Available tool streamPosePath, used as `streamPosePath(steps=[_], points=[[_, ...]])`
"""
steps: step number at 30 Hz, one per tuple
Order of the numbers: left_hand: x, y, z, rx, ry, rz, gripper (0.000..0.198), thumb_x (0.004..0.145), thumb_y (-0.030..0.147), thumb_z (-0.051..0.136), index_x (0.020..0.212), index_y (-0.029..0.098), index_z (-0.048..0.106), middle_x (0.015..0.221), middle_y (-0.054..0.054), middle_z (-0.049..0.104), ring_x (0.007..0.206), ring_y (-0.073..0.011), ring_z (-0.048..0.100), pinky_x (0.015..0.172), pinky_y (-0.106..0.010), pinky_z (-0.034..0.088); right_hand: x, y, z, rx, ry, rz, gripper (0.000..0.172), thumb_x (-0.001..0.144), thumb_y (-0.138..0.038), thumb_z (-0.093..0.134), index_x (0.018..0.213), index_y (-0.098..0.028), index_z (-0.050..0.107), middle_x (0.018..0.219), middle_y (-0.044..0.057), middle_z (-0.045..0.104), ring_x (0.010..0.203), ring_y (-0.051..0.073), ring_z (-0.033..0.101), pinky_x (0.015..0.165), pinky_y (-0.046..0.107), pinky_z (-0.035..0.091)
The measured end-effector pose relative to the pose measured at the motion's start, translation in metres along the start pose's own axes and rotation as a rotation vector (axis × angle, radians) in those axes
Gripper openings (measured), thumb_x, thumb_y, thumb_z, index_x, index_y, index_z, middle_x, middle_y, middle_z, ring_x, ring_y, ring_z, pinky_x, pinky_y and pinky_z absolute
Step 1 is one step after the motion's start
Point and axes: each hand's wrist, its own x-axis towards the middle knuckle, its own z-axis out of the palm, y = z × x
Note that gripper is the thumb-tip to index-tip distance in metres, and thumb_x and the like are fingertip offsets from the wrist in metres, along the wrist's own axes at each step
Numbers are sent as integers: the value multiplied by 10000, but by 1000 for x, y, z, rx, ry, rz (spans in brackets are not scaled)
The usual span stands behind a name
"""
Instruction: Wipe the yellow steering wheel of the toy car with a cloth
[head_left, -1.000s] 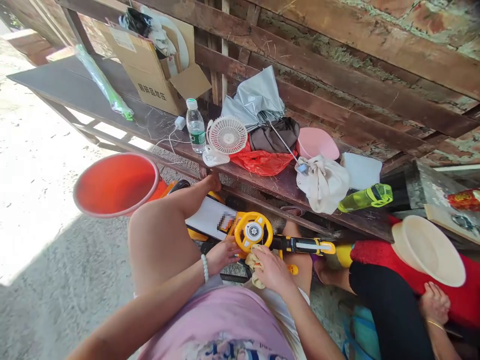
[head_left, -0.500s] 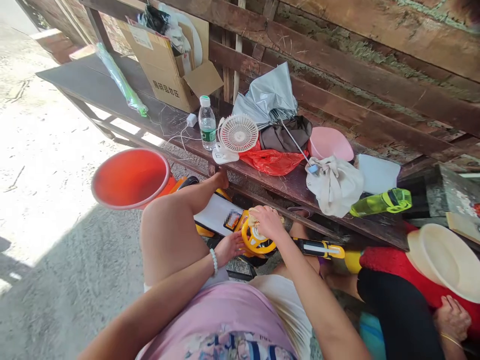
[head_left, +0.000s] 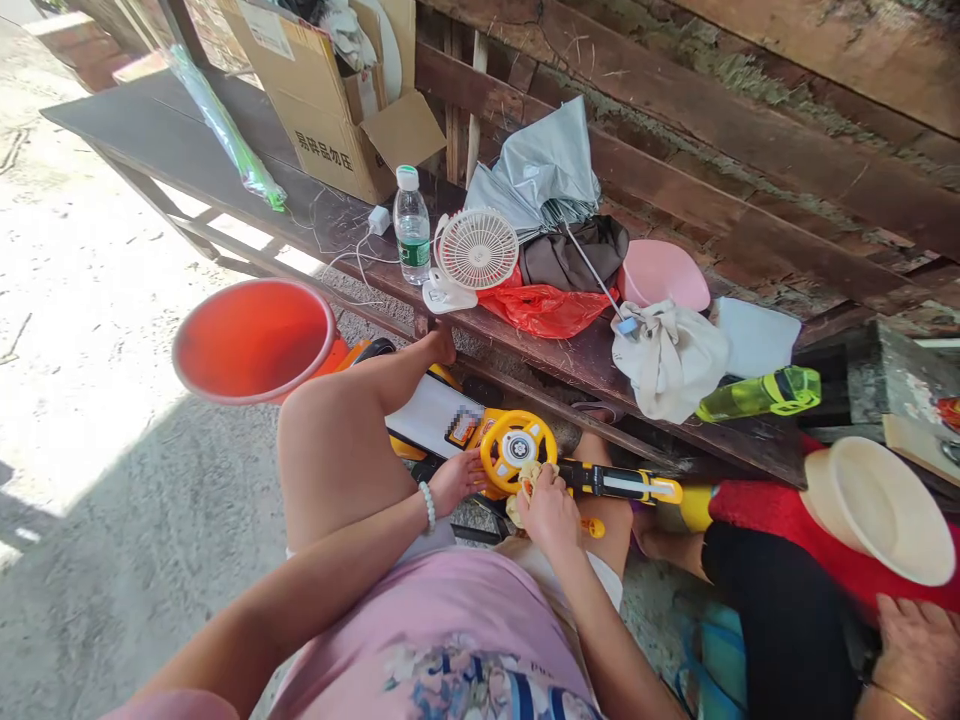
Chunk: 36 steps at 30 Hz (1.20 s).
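Lowered since last frame: right hand [head_left: 549, 512], clenched on crumpled tan cloth [head_left: 526, 487] at yellow plastic toy steering wheel [head_left: 517, 438]; left hand [head_left: 454, 481] held open, fingers released, beside it.

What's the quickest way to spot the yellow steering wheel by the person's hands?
Below the long dark wooden bench stands a yellow toy ride-on car. Its round steering wheel sits right by the person's left hand and right hand, which holds a crumpled cloth. Unlike the round white fan on the bench, it is bright yellow with a pale hub.
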Motion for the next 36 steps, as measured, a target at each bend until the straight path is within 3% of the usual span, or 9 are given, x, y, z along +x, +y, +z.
streamPosePath(steps=[6, 10, 12, 15, 20, 23, 28, 32, 36], points=[[-9, 3, 8, -36, 24, 1, 236, 1007, 283, 501, 1113, 178, 684, 1162, -86, 745, 866, -159, 674, 791, -277, 516, -19, 3, -4, 102, -134, -210, 587, 944, -302, 584, 1502, -158, 468, 1320, 183, 660, 1131, 283, 692, 930, 349, 504], [-9, 2, 7, -63, 18, -2, 293, 1008, 295, 480, 1180, 153, 668, 1153, -96, 748, 858, -165, 673, 796, -287, 516, 17, 3, -32, 205, 134, -256, 680, 935, -282, 573, 1586, -190, 397, 1482, 162, 553, 1288, 296, 576, 1053, 380, 462], [-8, 2, 5, -85, 29, -1, 325, 1022, 315, 440, 1214, 166, 655, 1122, -91, 748, 830, -167, 671, 787, -292, 511, 44, -9, -43, 201, 233, -261, 656, 942, -274, 568, 1576, -188, 428, 1563, 155, 477, 1341, 307, 506, 1105, 401, 428], [-6, 2, 1, -128, 28, -14, 366, 1040, 386, 401, 1199, 175, 654, 1045, -93, 742, 785, -178, 672, 773, -305, 510, 71, -40, -45, 123, 212, -240, 576, 957, -235, 540, 1532, -221, 508, 1573, 127, 476, 1296, 311, 497, 1066, 420, 443], [-3, 0, -5, -165, 2, -43, 428, 1064, 431, 311, 1063, 179, 657, 856, -60, 702, 731, -184, 651, 776, -312, 496, 47, -71, -19, 0, 131, -419, 484, 1013, -186, 435, 1473, -244, 575, 1508, 118, 534, 1202, 298, 517, 959, 416, 485], [0, -3, -6, -139, -12, -40, 447, 1060, 464, 294, 1084, 193, 650, 891, -62, 708, 747, -198, 639, 787, -327, 470, 15, -57, -3, -31, 69, -489, 454, 1012, -185, 460, 1439, -242, 603, 1492, 113, 552, 1183, 295, 527, 949, 412, 497], [3, -5, -4, -92, -15, -69, 313, 1014, 454, 457, 1048, 200, 636, 887, -62, 730, 750, -192, 648, 821, -337, 485, -18, -6, 14, -80, -18, -468, 421, 961, -136, 525, 1329, -274, 676, 1529, 68, 537, 1180, 288, 551, 988, 421, 496], [3, -7, -1, 2, -46, -60, 267, 1021, 373, 468, 1049, 205, 673, 1022, -78, 778, 836, -195, 684, 823, -329, 504, -25, 25, 19, -26, -11, -399, 494, 899, -96, 556, 1335, -295, 677, 1568, 52, 507, 1205, 289, 555, 992, 413, 496], [4, -10, -3, 45, -60, -48, 231, 982, 370, 587, 1107, 198, 678, 1092, -106, 777, 913, -215, 703, 821, -313, 499, -5, 40, 12, 117, 94, -309, 517, 879, -129, 551, 1362, -273, 669, 1523, 81, 536, 1228, 284, 559, 1068, 419, 469]])
